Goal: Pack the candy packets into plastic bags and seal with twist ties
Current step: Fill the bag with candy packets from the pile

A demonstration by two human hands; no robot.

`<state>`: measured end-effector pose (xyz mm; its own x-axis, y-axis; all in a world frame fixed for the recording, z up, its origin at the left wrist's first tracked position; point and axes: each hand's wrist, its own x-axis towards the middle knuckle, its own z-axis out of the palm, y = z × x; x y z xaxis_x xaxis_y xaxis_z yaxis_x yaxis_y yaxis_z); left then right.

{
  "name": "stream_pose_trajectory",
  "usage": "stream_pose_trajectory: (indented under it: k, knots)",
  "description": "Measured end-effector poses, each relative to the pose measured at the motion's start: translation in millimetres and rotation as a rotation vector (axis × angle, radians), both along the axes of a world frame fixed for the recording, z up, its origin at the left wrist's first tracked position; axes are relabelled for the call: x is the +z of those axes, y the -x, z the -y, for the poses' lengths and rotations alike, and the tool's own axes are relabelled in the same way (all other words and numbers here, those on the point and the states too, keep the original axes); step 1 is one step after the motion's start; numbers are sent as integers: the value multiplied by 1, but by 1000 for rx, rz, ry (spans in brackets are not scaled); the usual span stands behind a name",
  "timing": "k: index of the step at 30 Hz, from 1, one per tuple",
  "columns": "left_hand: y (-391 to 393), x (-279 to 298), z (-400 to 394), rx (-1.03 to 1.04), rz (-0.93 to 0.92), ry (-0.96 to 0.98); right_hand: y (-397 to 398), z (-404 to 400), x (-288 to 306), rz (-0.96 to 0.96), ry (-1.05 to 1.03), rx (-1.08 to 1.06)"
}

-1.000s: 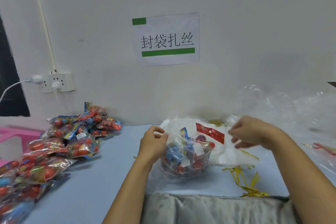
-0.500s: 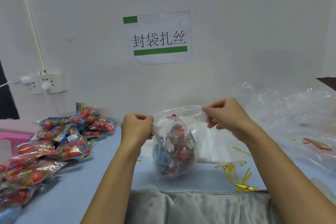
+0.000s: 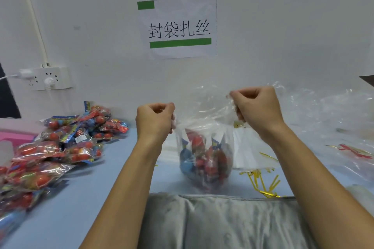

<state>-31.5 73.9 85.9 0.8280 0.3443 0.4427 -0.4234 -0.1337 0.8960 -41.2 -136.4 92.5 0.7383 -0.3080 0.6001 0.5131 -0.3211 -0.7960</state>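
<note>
A clear plastic bag (image 3: 204,127) hangs above the blue table (image 3: 113,170), held up by its top edge. Red and blue candy packets (image 3: 206,161) sit bunched at its bottom. My left hand (image 3: 154,118) pinches the bag's left rim with curled fingers. My right hand (image 3: 257,107) grips the right rim a little higher. Gold twist ties (image 3: 263,182) lie on the table just right of the bag. A heap of loose candy packets (image 3: 60,147) covers the table's left side.
A stack of empty clear bags (image 3: 323,119) lies at the right against the white wall. A power strip (image 3: 48,79) with plugs hangs on the wall at the left. A pink object (image 3: 14,135) sits at the far left. Grey cloth (image 3: 222,220) covers my lap at the table's front edge.
Both hands have raised the bag from lying on the table to hanging upright. The packets slid down to its bottom and the mouth is spread wider.
</note>
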Motion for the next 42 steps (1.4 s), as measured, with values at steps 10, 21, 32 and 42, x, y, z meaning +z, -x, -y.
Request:
stream_pose_trajectory:
  k: [10, 21, 32, 42]
  knots:
    - [-12, -5, 4, -24, 100, 44, -9, 3, -9, 88, -90, -44]
    - [-17, -20, 9, -168, -7, 262, -7, -4, -12, 30, -91, 7]
    - [-17, -28, -7, -415, -96, 298, -13, 16, -18, -206, -207, 113]
    - [-10, -66, -17, -831, -449, -563, 9, 17, -40, -911, 664, 615]
